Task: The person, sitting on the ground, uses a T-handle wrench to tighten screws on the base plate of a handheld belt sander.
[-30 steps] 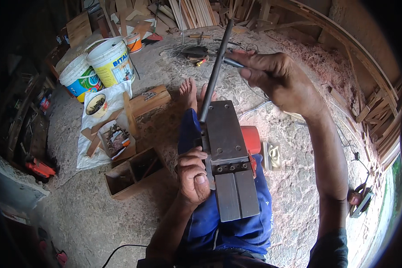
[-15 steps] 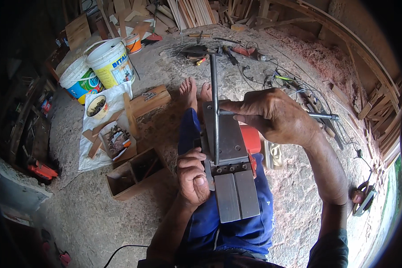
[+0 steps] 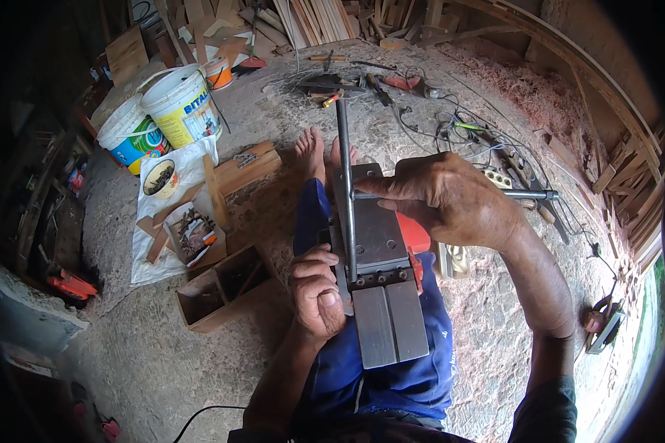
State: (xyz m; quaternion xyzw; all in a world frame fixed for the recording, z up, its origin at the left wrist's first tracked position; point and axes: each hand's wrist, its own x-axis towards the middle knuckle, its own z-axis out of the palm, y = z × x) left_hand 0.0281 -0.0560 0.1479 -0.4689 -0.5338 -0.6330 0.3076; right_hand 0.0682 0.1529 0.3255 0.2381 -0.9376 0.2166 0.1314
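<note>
An electric hand planer (image 3: pixel 408 328) with a red body lies upside down across my lap, its grey sole plates facing up. My left hand (image 3: pixel 318 292) is closed round the planer's left side, thumb on top near the cutter slot. My right hand (image 3: pixel 458 199) grips the side bar of a steel T-shaped socket wrench (image 3: pixel 344 148), with the index finger stretched along the bar toward the joint. The wrench's near end meets the left end of the row of small bolts (image 3: pixel 380 277) in the slot. Its far end points away from me.
Left stand two paint buckets (image 3: pixel 181 107) and a white sheet (image 3: pixel 151 255) with a tub and tray of small hardware. A divided wooden box (image 3: pixel 229 288) sits nearer. Ahead lie a red power tool (image 3: pixel 406 83) and tangled cables; planks (image 3: pixel 321 21) are stacked behind.
The wrench's far end has swung left and slightly nearer. My right hand has shifted a little left and nearer with it. My left hand has stayed in almost the same place.
</note>
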